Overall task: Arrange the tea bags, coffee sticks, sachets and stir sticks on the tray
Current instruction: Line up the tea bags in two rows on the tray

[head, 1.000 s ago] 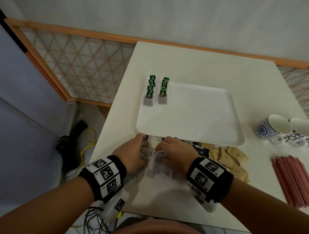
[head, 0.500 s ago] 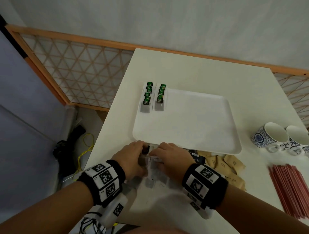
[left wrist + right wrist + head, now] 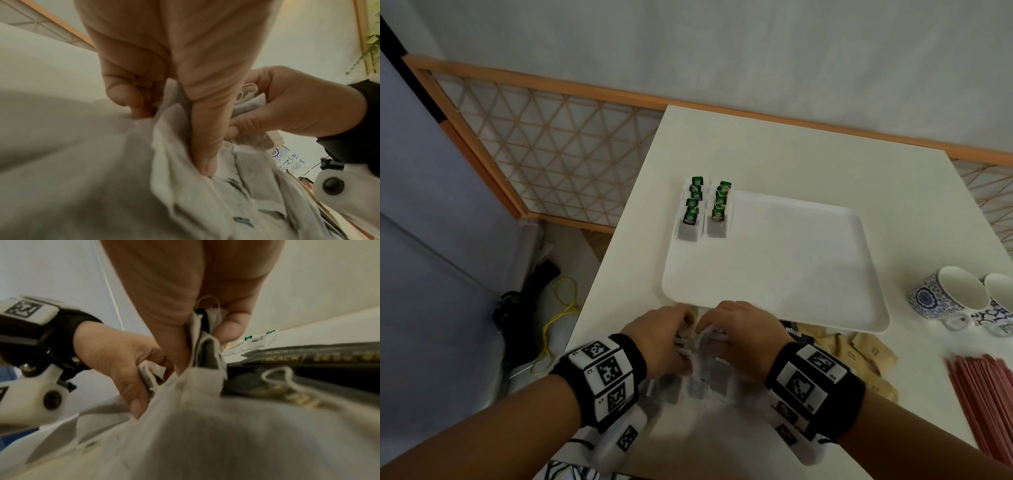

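Left hand (image 3: 659,337) and right hand (image 3: 741,334), close together at the near edge of the square white plastic tray (image 3: 808,270), fingers curled and pinching grey paper tea bags from the loose heap (image 3: 697,383) on the white bench (image 3: 774,154); two rows of green-tagged tea bags (image 3: 703,209) on the tray's far left corner. Black coffee sticks (image 3: 796,334), brown paper sachets (image 3: 859,356) and red stir sticks (image 3: 983,397) lie on the bench to the right; two blue-patterned cups (image 3: 948,294) beyond.
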